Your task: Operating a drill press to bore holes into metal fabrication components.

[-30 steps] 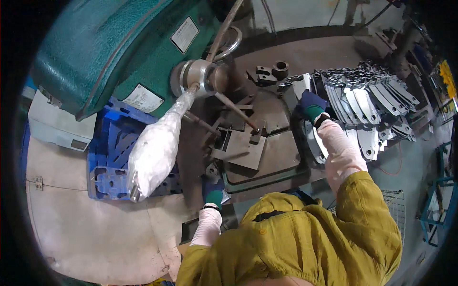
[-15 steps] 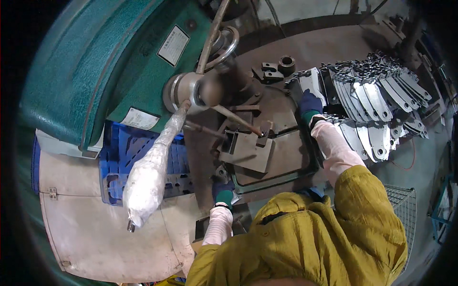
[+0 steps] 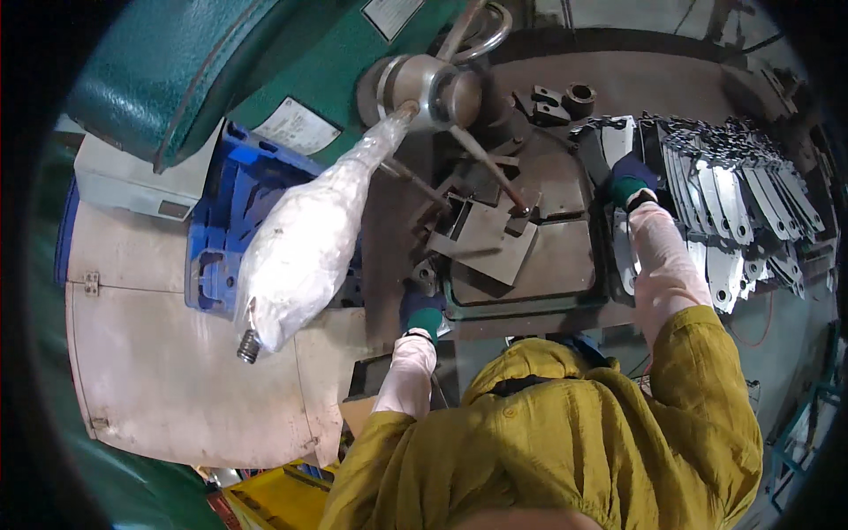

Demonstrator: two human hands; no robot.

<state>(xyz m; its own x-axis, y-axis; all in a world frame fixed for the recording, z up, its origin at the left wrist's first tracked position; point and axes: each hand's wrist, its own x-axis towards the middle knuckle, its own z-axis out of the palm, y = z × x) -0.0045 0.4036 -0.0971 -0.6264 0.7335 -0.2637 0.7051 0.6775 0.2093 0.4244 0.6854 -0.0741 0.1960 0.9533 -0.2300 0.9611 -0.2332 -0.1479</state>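
My left hand (image 3: 419, 306), in a dark blue glove with a green cuff, is at the near left corner of the machine table (image 3: 530, 311). It is closed on a flat metal plate, whose holed end (image 3: 426, 277) sticks out past the fingers. My right hand (image 3: 630, 175), gloved the same way, reaches to the left end of the stacked metal plates (image 3: 729, 199). Its fingers close over the lower part of a bright metal plate (image 3: 617, 141); the fingertips are partly hidden. Between my hands, a steel block fixture (image 3: 484, 241) sits on the machine table.
Over the left side hangs a lever wrapped in clear plastic (image 3: 305, 238), joined to the hub (image 3: 433, 91) of a green machine (image 3: 177, 71). A blue crate (image 3: 212, 274) stands below it. Loose metal blocks (image 3: 549, 106) and a steel ring (image 3: 579, 99) lie at the back.
The view has shifted, so the bench and plates appear farther right and the wrapped lever looks larger. My right hand has slid slightly along the plate stack. My left hand keeps its plate.
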